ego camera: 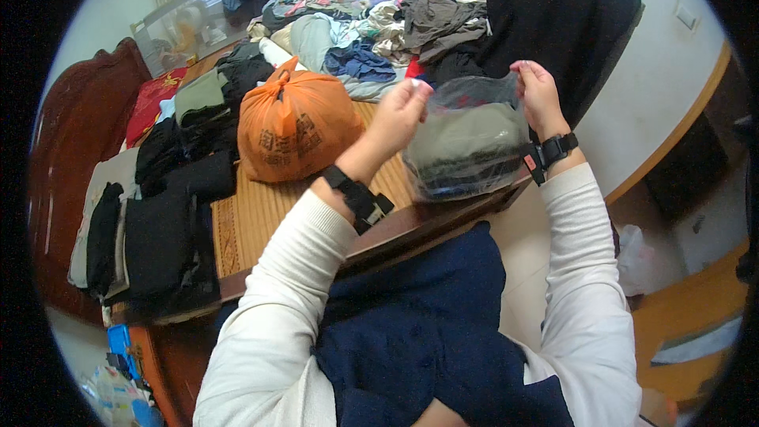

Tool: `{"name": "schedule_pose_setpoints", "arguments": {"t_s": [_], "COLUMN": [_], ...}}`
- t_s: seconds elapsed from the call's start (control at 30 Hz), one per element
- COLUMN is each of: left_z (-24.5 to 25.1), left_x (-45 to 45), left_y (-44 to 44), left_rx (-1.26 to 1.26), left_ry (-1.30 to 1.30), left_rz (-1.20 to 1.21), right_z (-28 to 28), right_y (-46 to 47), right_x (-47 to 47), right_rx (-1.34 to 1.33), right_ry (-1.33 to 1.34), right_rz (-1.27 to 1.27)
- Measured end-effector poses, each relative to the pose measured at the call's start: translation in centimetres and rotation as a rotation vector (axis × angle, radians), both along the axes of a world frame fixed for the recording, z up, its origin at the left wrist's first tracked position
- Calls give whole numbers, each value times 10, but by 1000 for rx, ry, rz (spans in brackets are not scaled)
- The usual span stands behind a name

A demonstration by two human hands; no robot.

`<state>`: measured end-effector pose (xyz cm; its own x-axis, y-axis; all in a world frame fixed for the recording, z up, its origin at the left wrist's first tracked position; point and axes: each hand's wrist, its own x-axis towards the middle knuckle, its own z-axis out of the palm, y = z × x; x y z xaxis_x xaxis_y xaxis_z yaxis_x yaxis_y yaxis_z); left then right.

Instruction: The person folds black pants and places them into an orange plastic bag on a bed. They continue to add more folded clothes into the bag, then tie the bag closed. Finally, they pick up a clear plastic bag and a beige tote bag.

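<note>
Before me a clear plastic bag (pixel 468 148) rests near the bed's edge. Through its film I see folded grey-green and dark clothes (pixel 474 130). My left hand (pixel 398 110) pinches the bag's upper left rim, and my right hand (pixel 536 95) pinches its upper right rim, so the mouth is stretched between them. Both wrists wear black straps. To the left of the bag sits a knotted orange plastic bag (pixel 296 130), bulging and printed with dark writing; my left forearm passes close by its right side.
Folded dark clothes (pixel 160 231) are stacked along the bed's left side, by a carved wooden headboard (pixel 89 178). A heap of loose garments (pixel 367 35) covers the far side. Black cloth (pixel 551 24) drapes at the right. A bamboo mat (pixel 255 225) shows beneath the bags.
</note>
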<state>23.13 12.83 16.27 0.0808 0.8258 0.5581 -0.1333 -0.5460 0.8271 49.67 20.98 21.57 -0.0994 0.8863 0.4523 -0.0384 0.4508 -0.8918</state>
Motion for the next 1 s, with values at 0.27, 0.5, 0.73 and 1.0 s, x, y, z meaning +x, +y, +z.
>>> {"name": "schedule_pose_setpoints", "arguments": {"t_s": [0.27, 0.5, 0.73, 1.0], "left_z": [37, -3, -52, -92], "left_x": [-121, -203, -214, -221], "left_y": [-100, -148, -161, -140], "left_rx": [-98, -173, -321, -430], "left_ry": [436, 830, 412, 325], "left_rz": [587, 897, 272, 231], "right_z": [-21, -45, -48, -65], "right_y": [-54, -89, -128, -153], "right_x": [-146, -261, -325, -340], "right_rx": [-154, 139, 809, 700], "right_ry": [79, -272, -796, -788], "right_rz": [373, 509, 534, 627]}}
